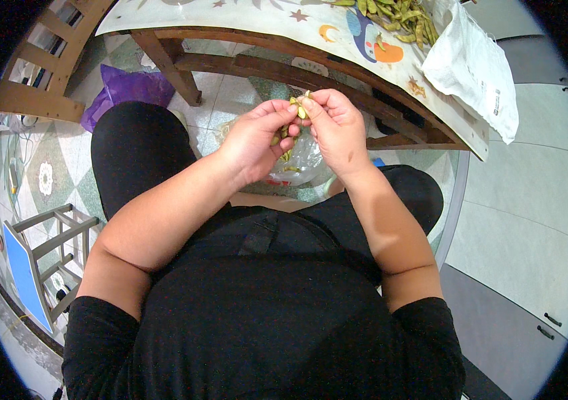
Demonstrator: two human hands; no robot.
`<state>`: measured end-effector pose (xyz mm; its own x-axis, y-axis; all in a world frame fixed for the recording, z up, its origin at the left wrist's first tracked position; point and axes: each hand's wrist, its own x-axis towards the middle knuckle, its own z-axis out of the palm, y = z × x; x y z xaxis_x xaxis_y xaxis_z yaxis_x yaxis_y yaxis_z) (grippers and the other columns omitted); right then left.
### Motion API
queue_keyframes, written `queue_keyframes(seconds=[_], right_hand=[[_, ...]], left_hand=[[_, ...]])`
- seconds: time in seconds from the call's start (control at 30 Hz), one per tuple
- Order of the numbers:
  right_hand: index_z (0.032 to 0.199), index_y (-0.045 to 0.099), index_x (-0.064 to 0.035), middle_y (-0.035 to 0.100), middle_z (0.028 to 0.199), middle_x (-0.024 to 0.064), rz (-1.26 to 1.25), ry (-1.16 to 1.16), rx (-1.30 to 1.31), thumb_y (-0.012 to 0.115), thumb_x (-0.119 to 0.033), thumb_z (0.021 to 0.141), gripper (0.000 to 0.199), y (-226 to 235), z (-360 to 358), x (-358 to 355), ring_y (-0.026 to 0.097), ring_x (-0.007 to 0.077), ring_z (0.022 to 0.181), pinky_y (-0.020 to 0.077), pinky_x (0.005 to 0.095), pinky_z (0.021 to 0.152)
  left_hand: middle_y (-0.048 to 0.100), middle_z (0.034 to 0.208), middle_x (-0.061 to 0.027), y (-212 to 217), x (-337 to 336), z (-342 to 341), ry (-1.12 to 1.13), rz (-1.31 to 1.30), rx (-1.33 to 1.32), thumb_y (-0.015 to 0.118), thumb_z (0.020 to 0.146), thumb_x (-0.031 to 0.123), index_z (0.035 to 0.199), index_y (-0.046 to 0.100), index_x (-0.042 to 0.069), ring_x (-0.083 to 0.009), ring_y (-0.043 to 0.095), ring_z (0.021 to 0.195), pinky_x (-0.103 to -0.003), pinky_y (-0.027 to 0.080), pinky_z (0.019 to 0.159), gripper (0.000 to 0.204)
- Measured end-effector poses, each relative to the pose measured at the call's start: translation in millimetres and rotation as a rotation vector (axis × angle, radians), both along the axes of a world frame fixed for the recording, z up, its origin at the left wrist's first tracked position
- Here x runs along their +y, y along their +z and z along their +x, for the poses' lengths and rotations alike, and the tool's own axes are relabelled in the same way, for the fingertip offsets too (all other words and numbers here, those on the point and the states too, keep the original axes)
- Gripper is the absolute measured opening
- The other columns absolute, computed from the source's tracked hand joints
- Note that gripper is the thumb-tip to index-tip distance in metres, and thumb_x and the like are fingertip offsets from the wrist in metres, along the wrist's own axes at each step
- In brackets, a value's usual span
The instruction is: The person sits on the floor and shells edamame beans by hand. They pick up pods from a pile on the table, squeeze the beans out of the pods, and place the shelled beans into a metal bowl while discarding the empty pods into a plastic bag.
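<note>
My left hand (257, 133) and my right hand (339, 127) meet above my lap, thumbs and fingertips pinched on a small green bean pod (302, 112). A pale bit stands up at the top between the fingertips. More yellow-green pods (285, 133) show at the curled lower fingers of my left hand; whether they are held there or lie beneath is hard to tell. Below the hands, between my knees, a clear plastic bag (309, 163) lies open with some green pieces in it, partly hidden by my hands.
Ahead is a wooden table with a printed cover (264, 15), bearing a heap of bean pods (404, 20) and a white sack (474, 70). A purple bag (134, 87) sits beyond my left knee. A blue-topped stool (27, 277) lies at left; pale cabinets (517, 193) stand at right.
</note>
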<state>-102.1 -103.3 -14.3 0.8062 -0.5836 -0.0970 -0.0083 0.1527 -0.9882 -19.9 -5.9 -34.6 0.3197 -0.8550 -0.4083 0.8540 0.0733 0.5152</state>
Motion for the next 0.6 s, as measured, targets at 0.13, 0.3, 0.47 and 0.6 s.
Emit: queue_keyframes(seconds=[0.13,0.3,0.47,0.6], right_hand=[[0.082,0.051,-0.0016,0.054,0.071,0.0032,-0.065,0.045,-0.059,0.047,-0.004,0.081,0.005,-6.3,1.7,-2.7,0.052,0.0078,0.056,0.0435,0.0206,0.052],[0.084,0.051,-0.0018,0.055,0.070,0.0064,-0.508,0.091,0.046,0.049,-0.003,0.079,0.006,-8.4,-1.9,-3.0,0.055,0.0103,0.058,0.0451,0.0229,0.052],[0.086,0.050,-0.0017,0.055,0.072,0.0090,-0.490,0.050,0.086,0.050,-0.004,0.078,0.008,-6.0,-1.3,0.7,0.057,0.0128,0.060,0.0459,0.0242,0.053],[0.089,0.049,-0.0019,0.055,0.072,0.0086,-0.445,0.026,0.118,0.051,-0.004,0.078,0.012,-10.3,0.1,-0.3,0.057,0.0126,0.061,0.0462,0.0243,0.053]], left_hand=[[0.054,0.075,-0.0033,-1.8,1.3,3.9,-0.029,-0.053,0.192,0.048,0.082,0.013,0.087,0.049,0.006,-0.0083,0.049,0.062,-0.018,0.039,0.049,0.009],[0.054,0.079,-0.0042,-2.4,2.1,8.9,-0.104,-0.026,0.236,0.044,0.081,0.014,0.088,0.048,0.005,-0.0116,0.053,0.065,-0.020,0.045,0.053,0.012],[0.054,0.080,-0.0042,-1.5,1.5,7.5,-0.082,0.062,0.123,0.043,0.081,0.014,0.088,0.049,0.005,-0.0123,0.053,0.069,-0.023,0.046,0.060,0.013],[0.054,0.082,-0.0040,-5.2,1.1,7.6,-0.058,0.054,0.093,0.044,0.081,0.014,0.090,0.049,0.005,-0.0124,0.053,0.073,-0.024,0.046,0.065,0.014]])
